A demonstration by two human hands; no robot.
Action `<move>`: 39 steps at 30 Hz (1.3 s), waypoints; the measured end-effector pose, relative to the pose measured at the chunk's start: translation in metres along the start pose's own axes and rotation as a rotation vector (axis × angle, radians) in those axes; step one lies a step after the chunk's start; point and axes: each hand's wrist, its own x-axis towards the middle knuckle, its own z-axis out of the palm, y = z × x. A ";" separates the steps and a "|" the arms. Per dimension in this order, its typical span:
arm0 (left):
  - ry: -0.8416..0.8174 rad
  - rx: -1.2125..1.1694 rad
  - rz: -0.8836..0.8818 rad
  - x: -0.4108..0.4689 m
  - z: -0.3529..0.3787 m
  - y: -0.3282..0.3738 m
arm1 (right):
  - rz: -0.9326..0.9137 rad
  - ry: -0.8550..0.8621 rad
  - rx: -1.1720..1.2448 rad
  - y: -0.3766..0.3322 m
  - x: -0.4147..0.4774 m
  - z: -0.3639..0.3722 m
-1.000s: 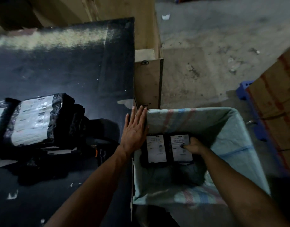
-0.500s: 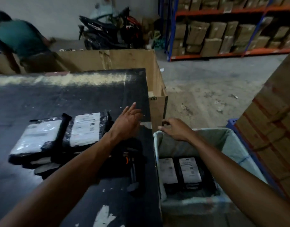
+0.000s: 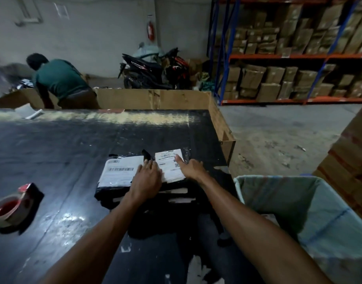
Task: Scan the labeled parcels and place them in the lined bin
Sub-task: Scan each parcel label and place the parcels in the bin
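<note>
On the bench [image 3: 73, 160], both hands on parcels.
Flat, fingers straight, the left hand [image 3: 147, 180] lies on the left parcel [image 3: 118, 173]; the right hand [image 3: 193, 170] presses an outstretched forefinger on the label of the right parcel [image 3: 170, 162]. The lined bin [image 3: 258, 193] stands alongside.

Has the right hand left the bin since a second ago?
Yes. The right hand went left, out of the lined bin onto a parcel on the table.

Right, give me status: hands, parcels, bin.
Left hand flat on the stacked parcels. Right hand touching right parcel label. Lined bin right of table, way unobstructed.
</note>
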 end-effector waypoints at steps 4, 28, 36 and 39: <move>0.154 -0.098 0.096 -0.008 0.002 -0.005 | -0.143 0.224 0.156 0.001 -0.025 0.003; -0.290 -1.465 -0.536 -0.117 0.087 0.029 | 0.256 0.229 -0.059 0.138 -0.062 0.017; -0.077 -1.207 -0.562 -0.116 0.114 0.020 | 0.181 0.314 0.304 0.113 -0.104 -0.004; -0.072 -1.161 -0.541 -0.117 0.110 0.022 | 0.079 0.174 0.560 0.095 -0.126 -0.004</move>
